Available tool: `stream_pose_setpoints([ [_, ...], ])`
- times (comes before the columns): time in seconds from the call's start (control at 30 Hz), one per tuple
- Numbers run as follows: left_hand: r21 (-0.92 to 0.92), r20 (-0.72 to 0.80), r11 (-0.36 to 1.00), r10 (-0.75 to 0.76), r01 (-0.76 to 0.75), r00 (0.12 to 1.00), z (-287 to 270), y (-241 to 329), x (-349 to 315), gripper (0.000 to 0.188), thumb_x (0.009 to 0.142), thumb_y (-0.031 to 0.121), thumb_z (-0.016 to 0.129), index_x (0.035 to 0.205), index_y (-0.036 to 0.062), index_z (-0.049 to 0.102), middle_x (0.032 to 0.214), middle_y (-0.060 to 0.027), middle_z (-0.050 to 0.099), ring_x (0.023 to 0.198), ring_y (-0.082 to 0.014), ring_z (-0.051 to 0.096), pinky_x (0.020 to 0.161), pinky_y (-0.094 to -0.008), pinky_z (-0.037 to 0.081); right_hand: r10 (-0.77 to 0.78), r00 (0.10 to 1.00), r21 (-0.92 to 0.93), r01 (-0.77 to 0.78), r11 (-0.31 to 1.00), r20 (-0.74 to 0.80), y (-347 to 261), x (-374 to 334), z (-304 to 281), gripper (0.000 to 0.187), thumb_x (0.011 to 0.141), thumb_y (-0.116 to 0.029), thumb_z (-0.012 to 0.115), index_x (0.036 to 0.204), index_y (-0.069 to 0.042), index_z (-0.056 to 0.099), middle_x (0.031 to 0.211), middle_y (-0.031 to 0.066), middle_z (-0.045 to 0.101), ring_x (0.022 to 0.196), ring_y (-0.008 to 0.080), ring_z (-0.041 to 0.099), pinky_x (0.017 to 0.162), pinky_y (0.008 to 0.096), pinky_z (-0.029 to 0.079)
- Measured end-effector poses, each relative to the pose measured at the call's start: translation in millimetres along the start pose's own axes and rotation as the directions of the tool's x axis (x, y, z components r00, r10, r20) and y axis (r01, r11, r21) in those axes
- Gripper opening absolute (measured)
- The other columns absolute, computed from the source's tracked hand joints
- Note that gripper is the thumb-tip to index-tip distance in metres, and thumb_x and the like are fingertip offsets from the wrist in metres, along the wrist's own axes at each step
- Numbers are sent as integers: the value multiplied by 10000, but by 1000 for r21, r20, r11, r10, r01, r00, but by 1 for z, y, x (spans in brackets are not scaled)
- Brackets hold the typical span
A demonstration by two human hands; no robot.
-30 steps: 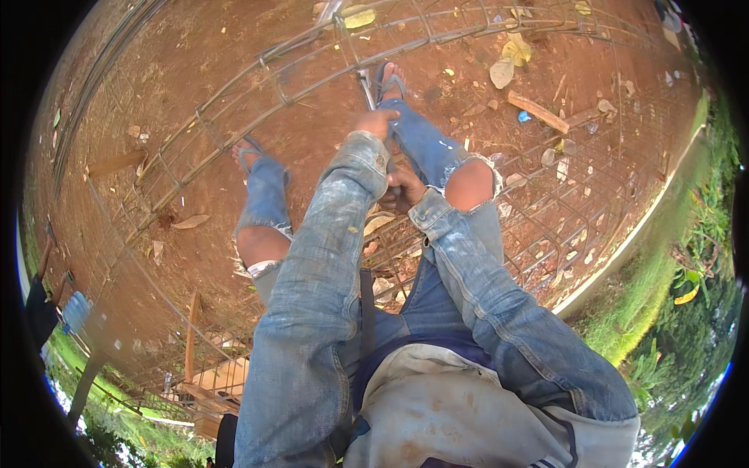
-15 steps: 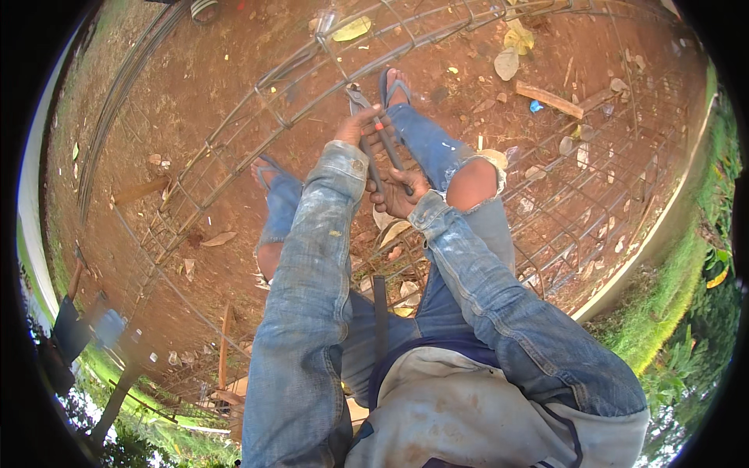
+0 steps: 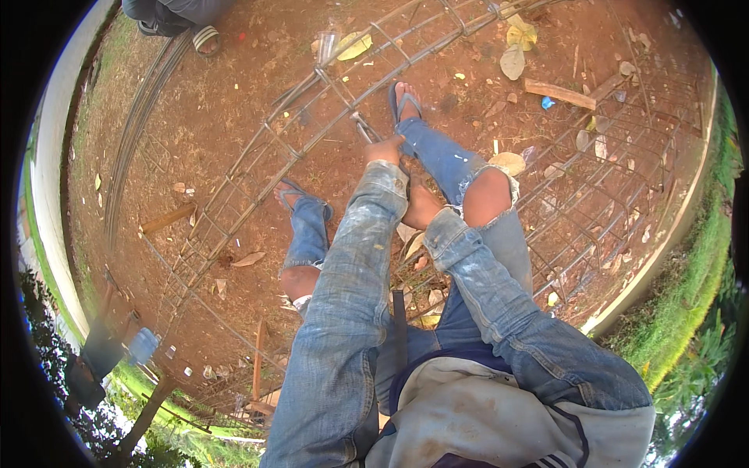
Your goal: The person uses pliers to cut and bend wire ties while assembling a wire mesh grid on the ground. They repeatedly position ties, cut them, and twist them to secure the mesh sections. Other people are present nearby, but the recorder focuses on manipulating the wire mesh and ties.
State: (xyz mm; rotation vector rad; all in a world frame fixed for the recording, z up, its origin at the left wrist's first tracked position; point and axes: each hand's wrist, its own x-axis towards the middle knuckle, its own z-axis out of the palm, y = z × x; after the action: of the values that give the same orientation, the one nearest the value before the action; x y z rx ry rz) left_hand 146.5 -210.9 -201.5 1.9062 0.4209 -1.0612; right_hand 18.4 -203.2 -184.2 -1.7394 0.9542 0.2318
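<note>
Left hand [image 3: 384, 150]: closed around the pincers [image 3: 363, 131], which are gripped close behind their head, presumably so that the tip is steadied.
Right hand [image 3: 422, 206]: placed below and to the right of the left hand; its fingers are hidden behind the left cuff, so whether a handle is grasped cannot be told.
Pincers: pointed ahead of both hands, with the head held just beside the near bars of the rebar cage [image 3: 297, 155]; contact cannot be made out.
Rebar cage: laid on the bare ground [image 3: 242, 86] ahead and to the left of the hands, so arms are probably stretched forward because the bars lie low.
Feet: the right foot [image 3: 405, 101] is set just ahead of the hands, the left foot [image 3: 289, 195] to their left, apparently for balance.
Wooden offcut [image 3: 560, 93]: seen beyond the hands, to their right.
Bar lattice [image 3: 601, 222]: spread to the right of the hands.
</note>
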Motion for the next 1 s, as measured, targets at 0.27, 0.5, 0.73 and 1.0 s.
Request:
stream_pose_setpoints([
  [0.27, 25, 2, 999, 44, -44, 999, -3, 6, -24, 422, 633, 280, 695, 870, -51, 580, 775, -142, 595, 672, -271, 575, 621, -360, 451, 50, 986, -45, -43, 998, 161, 33, 23, 11, 290, 672, -154, 622, 906, -5, 537, 835, 213, 571, 769, 342, 563, 646, 423, 456],
  [0.5, -416, 612, 862, 29, 291, 790, -57, -1, -22, 378, 723, 248, 624, 1000, 35, 483, 893, -52, 523, 794, -168, 513, 753, -343, 415, -228, 673, 707, -634, 314, 704, -6, 4, -7, 269, 729, -196, 587, 899, 1, 522, 725, 65, 549, 646, 176, 548, 403, 255, 431],
  [0.73, -272, 433, 948, -30, 162, 901, -41, -5, -11, 322, 681, 136, 649, 897, -26, 472, 713, -64, 479, 614, -161, 480, 579, -324, 410, -290, 637, 698, -613, 371, 714, 9, 14, -1, 499, 693, -304, 638, 1037, 9, 457, 834, 121, 547, 728, 228, 571, 478, 263, 465],
  [1.0, 245, -178, 968, -10, 54, 984, 1, 19, -29, 380, 573, 223, 705, 790, -66, 590, 721, -167, 596, 643, -219, 583, 601, -320, 454, 115, 980, -130, -137, 982, -165, -2, 5, 19, 428, 669, -204, 648, 1001, 22, 499, 936, 242, 541, 904, 377, 529, 755, 414, 435],
])
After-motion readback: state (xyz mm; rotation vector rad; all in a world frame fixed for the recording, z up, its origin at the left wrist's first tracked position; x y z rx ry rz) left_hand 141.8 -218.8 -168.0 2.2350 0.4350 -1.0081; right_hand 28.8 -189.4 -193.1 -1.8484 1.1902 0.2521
